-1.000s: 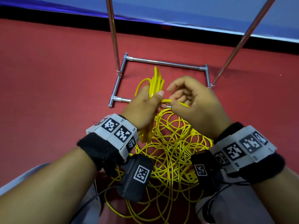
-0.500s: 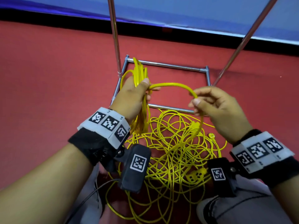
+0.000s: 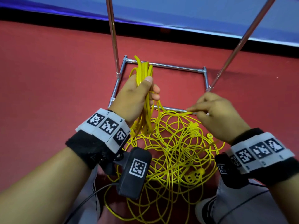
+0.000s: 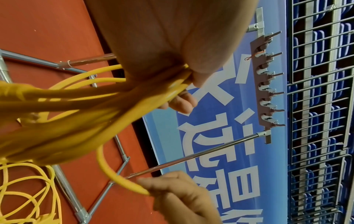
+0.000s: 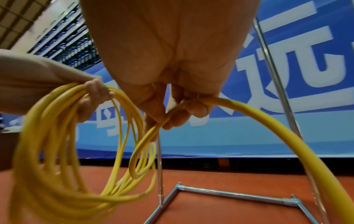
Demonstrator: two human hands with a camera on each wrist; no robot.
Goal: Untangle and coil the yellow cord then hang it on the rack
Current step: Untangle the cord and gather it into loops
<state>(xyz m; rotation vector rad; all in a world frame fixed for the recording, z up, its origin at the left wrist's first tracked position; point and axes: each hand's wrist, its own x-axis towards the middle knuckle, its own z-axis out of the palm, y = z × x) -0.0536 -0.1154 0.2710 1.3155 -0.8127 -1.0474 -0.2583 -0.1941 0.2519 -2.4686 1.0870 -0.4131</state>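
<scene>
The task is part-way through the coiling. The left hand [image 3: 135, 96] has its grip wrapped tight round a bundle of finished loops [image 3: 144, 73] of the yellow cord [image 3: 174, 143]; the thumb presses across the strands, and the loops stand up above the fist and hang down below it. From that grip a single strand runs out sideways to the right hand [image 3: 216, 113], whose grip is a narrow pinch of thumb and fingertips on the strand, as the right wrist view shows plainly.

So some loops are gathered, though I cannot count them. What is left looks like the larger share: below both grips, on the red floor [image 3: 48, 78], lies a loose tangle of cord with many crossing turns. A yellow plug [image 3: 192, 125] sits in the heap just under the right grip, and a yellow socket block [image 3: 195, 174] lies lower down, nearer the person's knees. In my judgement each further loop must be drawn free of that heap before it can be laid into the left grip, and the crossings may snag.

The hanging has not begun. The rack [image 3: 165, 66] stands beyond the grips, its base frame on the floor and two poles rising from it; the left wrist view shows its hook bar [image 4: 266, 81] up top, with no cord on it.
</scene>
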